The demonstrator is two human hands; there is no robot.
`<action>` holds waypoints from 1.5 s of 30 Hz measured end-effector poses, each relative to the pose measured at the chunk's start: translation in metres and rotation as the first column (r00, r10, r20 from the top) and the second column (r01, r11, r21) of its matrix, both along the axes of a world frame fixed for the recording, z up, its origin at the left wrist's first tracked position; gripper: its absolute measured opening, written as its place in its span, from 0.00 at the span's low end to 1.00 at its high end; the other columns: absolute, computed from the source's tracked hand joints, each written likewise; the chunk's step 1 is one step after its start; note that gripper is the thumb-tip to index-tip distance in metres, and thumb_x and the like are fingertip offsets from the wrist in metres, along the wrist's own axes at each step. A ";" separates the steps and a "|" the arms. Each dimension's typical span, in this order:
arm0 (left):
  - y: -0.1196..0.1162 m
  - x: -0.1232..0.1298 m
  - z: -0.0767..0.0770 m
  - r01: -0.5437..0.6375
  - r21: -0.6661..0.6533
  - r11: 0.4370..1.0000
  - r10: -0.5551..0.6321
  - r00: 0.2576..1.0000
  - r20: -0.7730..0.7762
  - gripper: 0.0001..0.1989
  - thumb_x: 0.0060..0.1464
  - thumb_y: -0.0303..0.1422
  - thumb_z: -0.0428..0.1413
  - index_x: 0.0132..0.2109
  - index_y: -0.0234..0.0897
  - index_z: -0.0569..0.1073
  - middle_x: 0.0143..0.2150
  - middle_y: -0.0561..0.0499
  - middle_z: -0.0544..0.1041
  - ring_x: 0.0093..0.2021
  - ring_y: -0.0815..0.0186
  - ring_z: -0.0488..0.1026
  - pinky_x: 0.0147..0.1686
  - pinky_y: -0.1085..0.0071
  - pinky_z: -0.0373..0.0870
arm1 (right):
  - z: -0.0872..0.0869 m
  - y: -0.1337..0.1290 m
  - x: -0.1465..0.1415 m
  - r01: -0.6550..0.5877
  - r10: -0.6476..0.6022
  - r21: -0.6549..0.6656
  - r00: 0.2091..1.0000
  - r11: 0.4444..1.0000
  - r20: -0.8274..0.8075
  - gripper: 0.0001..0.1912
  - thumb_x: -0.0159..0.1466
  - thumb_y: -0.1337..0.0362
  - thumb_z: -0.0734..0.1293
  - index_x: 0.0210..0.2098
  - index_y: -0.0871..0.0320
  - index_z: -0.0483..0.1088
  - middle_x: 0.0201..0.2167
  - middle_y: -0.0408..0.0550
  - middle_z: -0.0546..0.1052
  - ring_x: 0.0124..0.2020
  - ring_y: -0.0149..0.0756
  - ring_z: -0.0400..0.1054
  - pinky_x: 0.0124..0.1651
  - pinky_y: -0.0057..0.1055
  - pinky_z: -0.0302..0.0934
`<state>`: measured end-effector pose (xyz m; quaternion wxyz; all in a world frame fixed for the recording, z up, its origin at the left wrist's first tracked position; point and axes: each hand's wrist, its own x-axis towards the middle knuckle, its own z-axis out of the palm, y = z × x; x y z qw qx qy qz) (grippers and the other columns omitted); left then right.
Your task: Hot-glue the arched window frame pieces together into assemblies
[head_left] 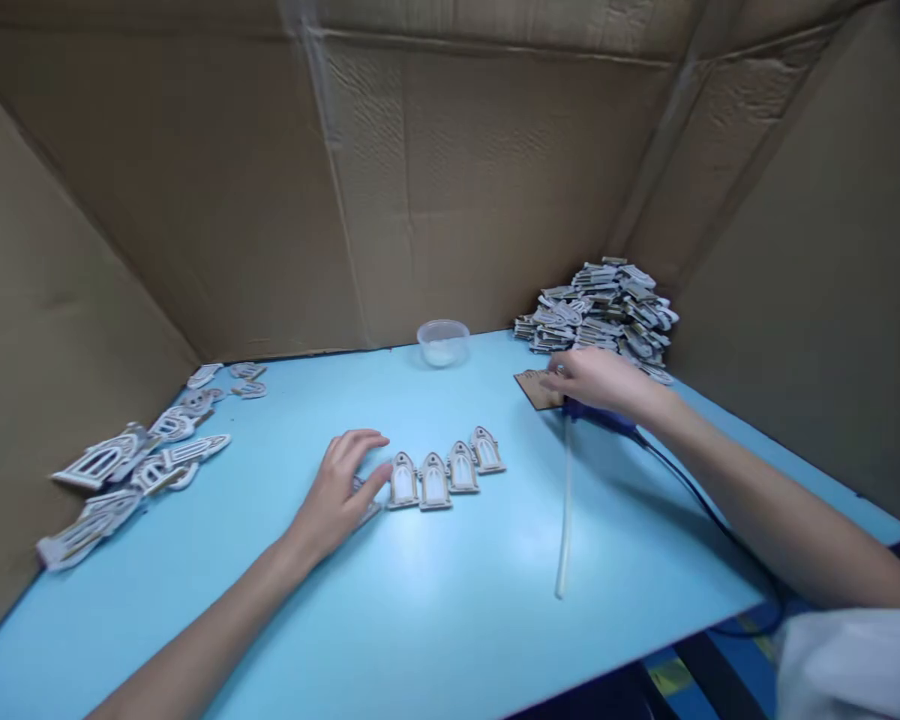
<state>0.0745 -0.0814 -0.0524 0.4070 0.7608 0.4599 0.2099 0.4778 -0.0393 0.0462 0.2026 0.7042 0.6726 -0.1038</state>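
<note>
My left hand (349, 475) rests on the light blue table, thumb and fingers apart. Partly hidden beneath it lies a small piece (367, 508). Just right of its fingertips, several small arched window-shaped pieces (434, 482) stand side by side in a slanting row, white inside brown edges. At the right, my right hand (596, 378) curls over a dark blue glue gun (604, 416), its grip partly hidden. From the gun a long translucent glue stick (565, 510) points toward me. A brown board (536, 390) lies under the right fingertips.
A heap of similar pieces (607, 305) fills the back right corner. More pieces (135, 460) lie scattered along the left side. A clear round tub (443, 343) stands at the back. Cardboard walls (487, 180) enclose the table. A black cord (705, 495) runs off the right edge.
</note>
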 end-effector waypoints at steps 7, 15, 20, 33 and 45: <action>-0.010 -0.001 0.004 0.448 0.106 0.888 -0.399 0.864 -0.306 0.35 0.72 0.53 0.45 0.78 0.54 0.46 0.81 0.47 0.42 0.79 0.43 0.42 0.72 0.41 0.54 | -0.002 -0.055 0.064 0.060 -0.070 -0.112 0.994 0.992 -0.085 0.20 0.65 0.52 0.69 0.51 0.57 0.73 0.44 0.54 0.81 0.42 0.47 0.74 0.35 0.33 0.55; 0.013 0.045 0.038 0.627 0.026 0.778 -0.578 0.732 -0.360 0.38 0.70 0.58 0.43 0.79 0.51 0.47 0.81 0.44 0.40 0.79 0.39 0.42 0.72 0.39 0.52 | -0.025 -0.064 0.058 0.195 -0.202 -0.065 0.972 0.979 -0.120 0.16 0.69 0.58 0.67 0.51 0.62 0.71 0.42 0.61 0.79 0.43 0.55 0.74 0.35 0.37 0.55; 0.009 0.094 0.045 0.634 0.029 0.773 -0.579 0.723 -0.377 0.34 0.70 0.55 0.46 0.75 0.44 0.60 0.80 0.42 0.46 0.79 0.39 0.43 0.73 0.33 0.44 | -0.013 -0.067 0.045 0.211 -0.201 0.066 0.971 0.975 -0.133 0.15 0.73 0.64 0.60 0.52 0.69 0.70 0.51 0.70 0.75 0.51 0.59 0.71 0.47 0.43 0.61; -0.064 0.120 0.082 0.770 0.176 0.613 -0.732 0.638 -0.240 0.23 0.71 0.40 0.50 0.68 0.43 0.67 0.58 0.37 0.70 0.56 0.46 0.66 0.56 0.39 0.67 | -0.007 -0.077 0.004 0.326 -0.402 -0.471 -0.259 0.820 -0.878 0.24 0.62 0.47 0.73 0.42 0.62 0.70 0.24 0.38 0.62 0.24 0.28 0.57 0.28 0.29 0.51; -0.015 0.076 0.028 0.523 0.210 0.826 -0.513 0.852 -0.104 0.18 0.71 0.29 0.48 0.63 0.42 0.73 0.52 0.41 0.70 0.52 0.56 0.66 0.54 0.55 0.68 | -0.058 -0.076 -0.040 0.259 -0.329 -0.326 -0.034 0.909 -0.944 0.30 0.63 0.38 0.67 0.35 0.62 0.75 0.22 0.45 0.69 0.25 0.33 0.60 0.31 0.32 0.53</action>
